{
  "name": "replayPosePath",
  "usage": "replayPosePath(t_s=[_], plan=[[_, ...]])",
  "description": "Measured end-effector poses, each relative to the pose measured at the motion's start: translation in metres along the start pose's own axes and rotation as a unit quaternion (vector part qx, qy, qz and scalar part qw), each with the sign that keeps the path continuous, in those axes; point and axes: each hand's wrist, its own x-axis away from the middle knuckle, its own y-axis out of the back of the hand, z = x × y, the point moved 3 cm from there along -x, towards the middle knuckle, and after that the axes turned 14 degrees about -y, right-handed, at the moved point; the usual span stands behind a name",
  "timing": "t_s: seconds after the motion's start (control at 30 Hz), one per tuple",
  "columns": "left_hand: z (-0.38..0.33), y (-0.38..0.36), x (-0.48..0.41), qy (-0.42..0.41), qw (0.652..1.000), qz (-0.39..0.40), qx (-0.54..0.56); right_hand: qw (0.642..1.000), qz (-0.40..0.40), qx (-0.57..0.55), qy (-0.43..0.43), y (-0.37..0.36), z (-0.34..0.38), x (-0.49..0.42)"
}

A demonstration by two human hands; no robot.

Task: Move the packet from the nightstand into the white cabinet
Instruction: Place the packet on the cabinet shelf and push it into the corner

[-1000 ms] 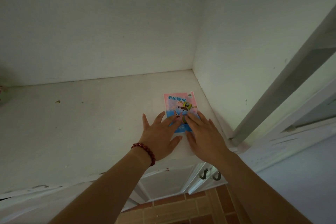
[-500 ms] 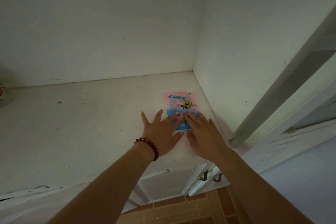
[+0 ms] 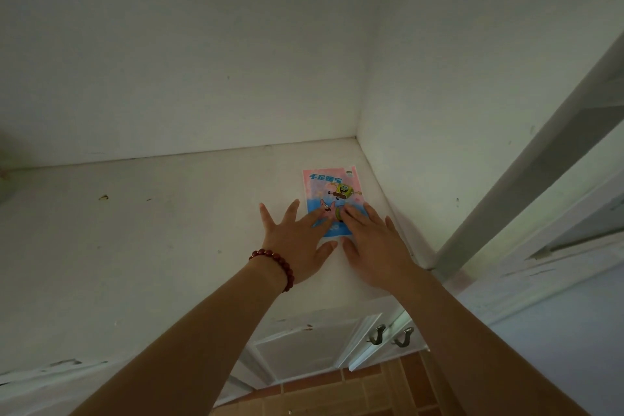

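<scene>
The packet point(image 3: 332, 201) lies flat on the cabinet shelf point(image 3: 169, 230), long axis pointing away from me. My left hand point(image 3: 297, 246) and right hand point(image 3: 373, 246) rest spread, fingertips on its near end.

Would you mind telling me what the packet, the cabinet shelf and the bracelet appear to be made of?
Packet: probably thin plastic film, since it lies flat and bears a bright cartoon print.
Cabinet shelf: looks like white-painted wood or board, matte, with scuffs and chipped paint at the front edge.
Bracelet: round dark-red beads, slightly glossy; stone, wood or plastic cannot be told.
</scene>
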Motion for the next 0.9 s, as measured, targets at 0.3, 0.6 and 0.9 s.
replayPosePath(t_s=[0.3, 0.6, 0.9], plan=[[0.014, 0.003, -0.02, 0.001, 1.0, 0.009, 0.001, 1.0, 0.006, -0.006, -0.015, 0.008, 0.005, -0.023], [0.028, 0.01, -0.044, 0.0, 1.0, 0.018, -0.001, 0.999, 0.01, -0.008, -0.037, 0.017, 0.014, -0.054], [0.037, 0.017, -0.073, -0.003, 1.0, 0.026, -0.001, 0.999, -0.01, -0.01, -0.051, 0.02, 0.014, -0.08]])
